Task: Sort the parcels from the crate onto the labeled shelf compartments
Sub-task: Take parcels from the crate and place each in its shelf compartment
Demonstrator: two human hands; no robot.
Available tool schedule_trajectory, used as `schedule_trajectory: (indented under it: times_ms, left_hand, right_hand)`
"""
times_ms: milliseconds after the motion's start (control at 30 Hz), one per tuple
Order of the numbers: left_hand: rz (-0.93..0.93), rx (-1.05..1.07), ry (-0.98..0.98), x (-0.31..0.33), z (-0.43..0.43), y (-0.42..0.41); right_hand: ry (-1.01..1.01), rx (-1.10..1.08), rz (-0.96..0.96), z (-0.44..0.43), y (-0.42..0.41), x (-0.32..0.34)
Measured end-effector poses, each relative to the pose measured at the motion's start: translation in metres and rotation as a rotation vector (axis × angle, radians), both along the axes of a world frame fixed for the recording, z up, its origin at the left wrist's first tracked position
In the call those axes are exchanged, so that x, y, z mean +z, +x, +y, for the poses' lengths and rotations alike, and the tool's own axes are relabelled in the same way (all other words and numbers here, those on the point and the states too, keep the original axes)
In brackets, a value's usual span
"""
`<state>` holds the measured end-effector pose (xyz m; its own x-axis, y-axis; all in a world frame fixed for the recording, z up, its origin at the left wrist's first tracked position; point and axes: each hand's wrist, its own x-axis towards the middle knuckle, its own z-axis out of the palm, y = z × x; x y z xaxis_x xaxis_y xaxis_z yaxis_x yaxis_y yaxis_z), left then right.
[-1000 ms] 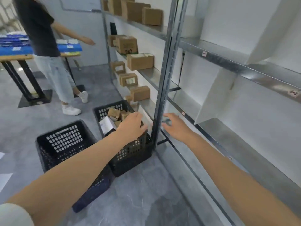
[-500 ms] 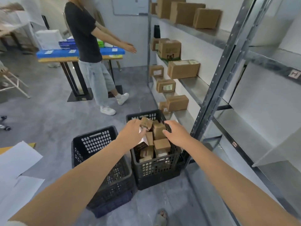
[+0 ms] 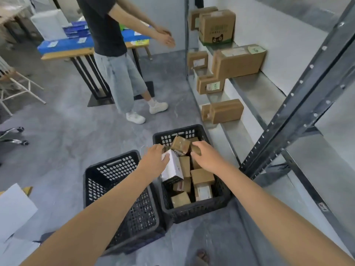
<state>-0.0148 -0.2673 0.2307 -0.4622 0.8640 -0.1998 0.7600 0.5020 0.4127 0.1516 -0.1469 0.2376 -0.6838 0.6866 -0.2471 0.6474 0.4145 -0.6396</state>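
Looking down past both forearms, which enter from the bottom edge. A sandalled foot point(image 3: 201, 255) shows at the bottom, right of centre. White paper sheets point(image 3: 13, 210) lie on the grey floor at lower left.

Two black crates stand side by side at mid-frame. The left crate point(image 3: 115, 189) shows only its mesh walls. The right crate point(image 3: 192, 215) holds the parcels: small brown boxes jumbled together, plus one white parcel point(image 3: 172, 167) standing on end at its left side.

My left hand point(image 3: 153, 162) grips the white parcel at its upper end: thumb pressed on the near face, fingers held together and bent over the far side. My right hand point(image 3: 207, 158) is over the crate's far half, fingers curled together round a small brown parcel point(image 3: 196, 150), thumb under it. A tilted brown parcel point(image 3: 180, 145) sits between the two hands; contact with either I cannot tell.

The dark shelf upright point(image 3: 299, 104) runs diagonally up the right side. Beyond the crate, at upper right, the shelved boxes point(image 3: 224, 111) sit on several metal levels.

Farther off, upper centre, another person point(image 3: 113, 54) stands with arms stretched toward the rack. Behind them is a table point(image 3: 63, 54) with blue packets.
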Motion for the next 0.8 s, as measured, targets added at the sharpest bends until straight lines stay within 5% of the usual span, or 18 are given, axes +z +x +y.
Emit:
schedule_trajectory:
  times_ms: [800]
  left_hand:
    - [-0.357, 0.119, -0.227, -0.227, 0.096, -0.083]
  right_hand:
    - [-0.356, -0.071, -0.333, 0.082, -0.118, -0.213]
